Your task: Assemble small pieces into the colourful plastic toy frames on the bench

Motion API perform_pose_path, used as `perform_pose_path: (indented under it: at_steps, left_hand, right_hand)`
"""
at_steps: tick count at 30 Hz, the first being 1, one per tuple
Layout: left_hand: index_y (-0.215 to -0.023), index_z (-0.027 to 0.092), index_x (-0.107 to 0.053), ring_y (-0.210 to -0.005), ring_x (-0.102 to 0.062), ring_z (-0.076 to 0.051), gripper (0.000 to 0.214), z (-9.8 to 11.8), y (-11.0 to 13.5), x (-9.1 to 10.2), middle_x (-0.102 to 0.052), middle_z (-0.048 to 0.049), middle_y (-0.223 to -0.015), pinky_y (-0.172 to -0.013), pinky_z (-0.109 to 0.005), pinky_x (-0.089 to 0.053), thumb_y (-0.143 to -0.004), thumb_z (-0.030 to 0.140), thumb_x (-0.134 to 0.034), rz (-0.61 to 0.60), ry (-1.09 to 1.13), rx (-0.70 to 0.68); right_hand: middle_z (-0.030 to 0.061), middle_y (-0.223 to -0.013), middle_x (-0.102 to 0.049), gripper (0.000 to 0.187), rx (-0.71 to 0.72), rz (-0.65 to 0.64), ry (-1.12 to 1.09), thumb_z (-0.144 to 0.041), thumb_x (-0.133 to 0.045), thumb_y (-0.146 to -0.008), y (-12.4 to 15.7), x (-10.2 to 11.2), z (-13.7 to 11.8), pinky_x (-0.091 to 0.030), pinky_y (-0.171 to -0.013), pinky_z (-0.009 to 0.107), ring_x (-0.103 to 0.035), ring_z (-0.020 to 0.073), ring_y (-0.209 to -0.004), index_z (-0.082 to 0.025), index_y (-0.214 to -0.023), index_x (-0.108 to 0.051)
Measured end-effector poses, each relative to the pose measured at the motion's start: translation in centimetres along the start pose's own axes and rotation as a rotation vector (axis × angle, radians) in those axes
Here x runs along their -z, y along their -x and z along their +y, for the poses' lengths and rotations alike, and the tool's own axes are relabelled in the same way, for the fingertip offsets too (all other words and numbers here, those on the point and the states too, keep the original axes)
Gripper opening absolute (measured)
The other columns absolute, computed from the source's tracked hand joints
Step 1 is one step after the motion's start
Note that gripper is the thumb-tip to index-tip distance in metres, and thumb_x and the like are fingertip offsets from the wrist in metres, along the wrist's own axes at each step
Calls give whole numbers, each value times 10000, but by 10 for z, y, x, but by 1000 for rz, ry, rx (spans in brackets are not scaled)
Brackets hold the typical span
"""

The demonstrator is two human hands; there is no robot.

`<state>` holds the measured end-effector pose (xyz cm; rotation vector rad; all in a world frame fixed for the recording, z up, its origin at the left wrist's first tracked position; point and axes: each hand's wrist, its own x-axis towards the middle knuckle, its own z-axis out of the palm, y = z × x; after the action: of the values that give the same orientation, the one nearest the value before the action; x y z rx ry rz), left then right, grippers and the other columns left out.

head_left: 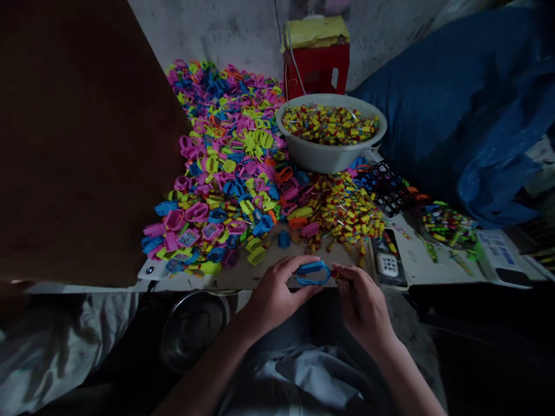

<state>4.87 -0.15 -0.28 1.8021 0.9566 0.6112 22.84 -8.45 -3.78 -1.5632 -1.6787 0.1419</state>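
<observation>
My left hand (pixel 281 289) grips a blue plastic case (pixel 313 273) with a rounded rectangular frame, just in front of the table edge. In the fingertips of my right hand (pixel 364 297) is a small red-ended piece (pixel 335 274), close against the right end of the case; my fingers hide most of it. Beyond my hands lies a heap of small yellow-and-red tubes (pixel 351 211). To its left spreads a big pile of pink, blue, yellow-green and orange plastic cases (pixel 243 167).
A grey-white basin (pixel 332 156) full of yellow-and-red tubes stands behind the heap, before a red crate (pixel 316 69). Cardboard (pixel 82 144) walls off the left. At right are a black basket (pixel 385 188), a blue bag (pixel 425 110) and a phone (pixel 390 263). A metal bowl (pixel 195 326) sits below.
</observation>
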Motion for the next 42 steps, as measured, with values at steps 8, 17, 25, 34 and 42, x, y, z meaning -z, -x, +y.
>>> perform_pose_path:
  at_steps: [8,17,25,34,42]
  left_hand:
    - [-1201,181,-663,-1003,-702,-229,505,-7,3,-5,-740,-97,-1107,-900,-298,-543,-789,464,-733,-58,282,224]
    - [-1175,140,-673,-922,-709,-220,578,-18,6,-9,-752,-113,-1040,-808,-278,-547,-739,509,-758,-115,376,354]
    - [-1150,153,-701,-879,-695,-188,492,-27,8,-3,-751,-94,-1031,-779,-255,-537,-755,443,-750,-139,319,370]
    - [-1179,196,-694,-1002,-700,-207,485,-6,11,6,-738,-82,-1127,-919,-286,-540,-721,318,-795,-119,335,288]
    - [-1145,131,-695,-901,-704,-207,580,-14,9,7,-751,-124,-1041,-827,-291,-534,-656,407,-840,-190,483,415]
  right_hand:
    - [116,-976,-704,269,77,-138,235,-355,-495,-964,2,3,-4,-536,-684,354,-676,241,-813,-174,-1161,-522]
    - [68,-840,-707,223,62,-159,272,-343,-433,-986,5,4,-13,-456,-572,265,-655,162,-639,-182,-1028,-581]
    - [54,-773,-694,289,115,-194,278,-380,-401,-1007,3,-5,-11,-450,-576,279,-649,166,-628,-174,-952,-597]
    - [86,-857,-695,275,178,-75,306,-350,-445,-1002,12,-8,-9,-486,-680,288,-636,188,-725,-139,-1122,-574]
    - [38,-691,-644,204,298,-99,246,-237,-443,-979,8,-6,-16,-392,-606,297,-537,159,-586,-165,-886,-610]
